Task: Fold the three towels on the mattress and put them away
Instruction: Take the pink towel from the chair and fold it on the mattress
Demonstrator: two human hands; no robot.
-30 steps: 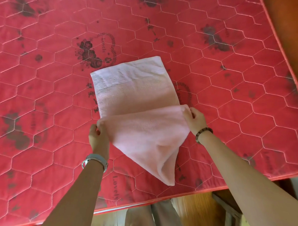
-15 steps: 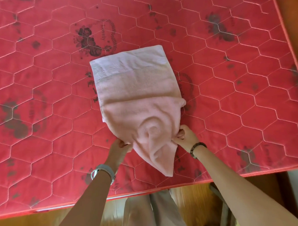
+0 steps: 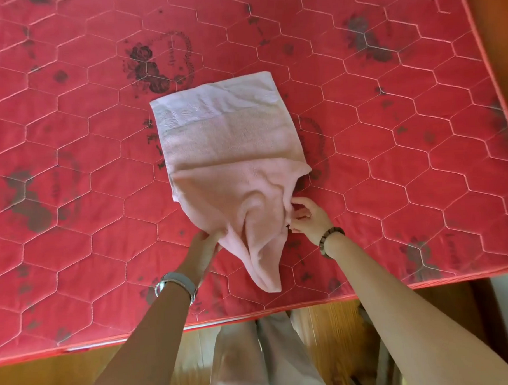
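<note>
Both hands pinch the pink towel: left hand fingertips hidden underneath, right hand gripping its edge.

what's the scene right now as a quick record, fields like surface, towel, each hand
surface: red quilted mattress with a hexagon stitch pattern and dark flower prints
towel: one pink towel, far part flat, near part bunched and tapering to a point toward the mattress edge
left hand: left hand grips the towel's near left edge
right hand: right hand pinches the towel's near right edge
wrists: watch on left, bead bracelet on right
other towels: none in view
fold state: unfinished
</note>
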